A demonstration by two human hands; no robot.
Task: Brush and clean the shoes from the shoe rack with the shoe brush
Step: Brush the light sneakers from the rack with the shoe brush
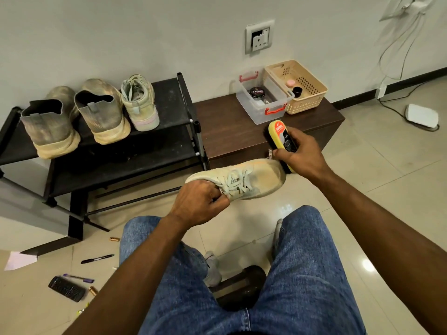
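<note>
Sneaker (244, 181) looks light and soft; left hand (200, 204) pinches it at the laces, right hand (300, 155) wraps the stiff brush (281, 139) against its toe.

Both forearms bare, no sleeves in view, nothing worn on the left hand (200, 204) or right hand (302, 153) — no rings, watch or gloves. Legs in blue denim jeans (307, 274), mid-wash, faded and mottled, with a visible seam near the crotch. Feet in grey socks (212, 269).
</note>
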